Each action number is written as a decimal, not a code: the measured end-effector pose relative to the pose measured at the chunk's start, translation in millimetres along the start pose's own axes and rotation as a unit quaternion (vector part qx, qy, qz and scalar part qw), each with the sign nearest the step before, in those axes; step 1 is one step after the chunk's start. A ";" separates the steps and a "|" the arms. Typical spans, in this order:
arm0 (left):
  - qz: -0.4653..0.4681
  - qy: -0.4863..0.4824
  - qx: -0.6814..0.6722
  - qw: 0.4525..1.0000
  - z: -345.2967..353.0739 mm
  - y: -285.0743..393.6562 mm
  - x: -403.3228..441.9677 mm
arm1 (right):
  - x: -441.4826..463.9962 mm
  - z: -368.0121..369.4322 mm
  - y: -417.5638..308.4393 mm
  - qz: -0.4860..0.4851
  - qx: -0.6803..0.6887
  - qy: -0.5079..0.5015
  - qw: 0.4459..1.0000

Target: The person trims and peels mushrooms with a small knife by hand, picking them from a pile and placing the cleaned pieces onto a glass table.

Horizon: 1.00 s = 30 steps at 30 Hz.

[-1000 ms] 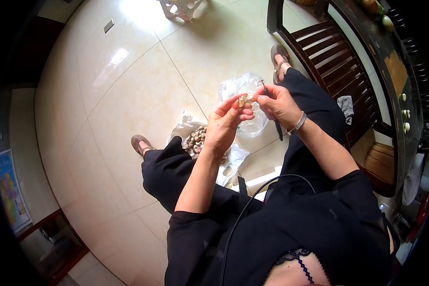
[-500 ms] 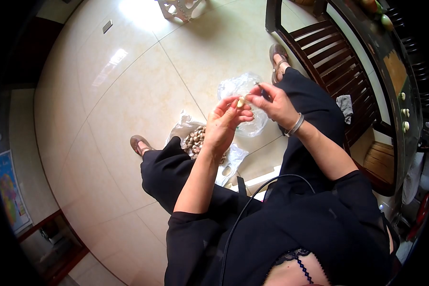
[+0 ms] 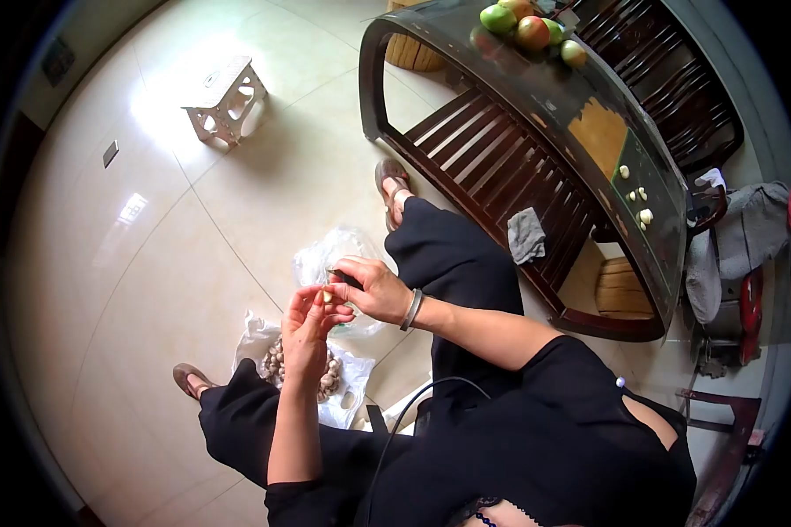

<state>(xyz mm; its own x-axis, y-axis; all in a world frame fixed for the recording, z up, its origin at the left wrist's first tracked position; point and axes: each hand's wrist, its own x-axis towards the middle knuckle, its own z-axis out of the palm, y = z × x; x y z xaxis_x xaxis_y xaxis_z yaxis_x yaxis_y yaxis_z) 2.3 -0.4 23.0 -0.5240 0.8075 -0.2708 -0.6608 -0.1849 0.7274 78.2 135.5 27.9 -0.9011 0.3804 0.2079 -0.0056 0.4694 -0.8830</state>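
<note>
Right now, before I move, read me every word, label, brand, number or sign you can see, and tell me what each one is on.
No readable text anywhere.
Clear plastic bag: any print is too blurred to read.
White plastic bag: no lettering legible.
Dark patch on the wall: too dim and blurred to read.

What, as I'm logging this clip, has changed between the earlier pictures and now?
The view has swung toward the table, showing more of it and the whole stool. The dark tool, its handle hanging below the right hand at first, now slants toward the left hand. The left hand still holds a pale piece; the white bag stays on the floor.
</note>
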 end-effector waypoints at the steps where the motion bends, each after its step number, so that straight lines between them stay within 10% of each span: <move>1: 0.000 0.006 0.000 1.000 2.0 1.2 -0.3 | 0.0 0.9 0.0 0.002 -0.001 -0.002 1.000; 30: -0.013 -0.030 -0.075 0.997 -3.1 2.5 2.2 | 6.4 -11.6 -16.7 0.101 -0.067 -0.007 0.993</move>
<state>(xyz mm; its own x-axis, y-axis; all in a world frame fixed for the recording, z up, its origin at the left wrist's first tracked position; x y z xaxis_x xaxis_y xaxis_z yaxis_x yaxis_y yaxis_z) -2.1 -0.8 22.3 -0.4754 0.8446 -0.2463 -0.7485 -0.2413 0.6176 77.5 139.3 48.8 -0.8836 0.4674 0.0263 0.2328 0.4875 -0.8415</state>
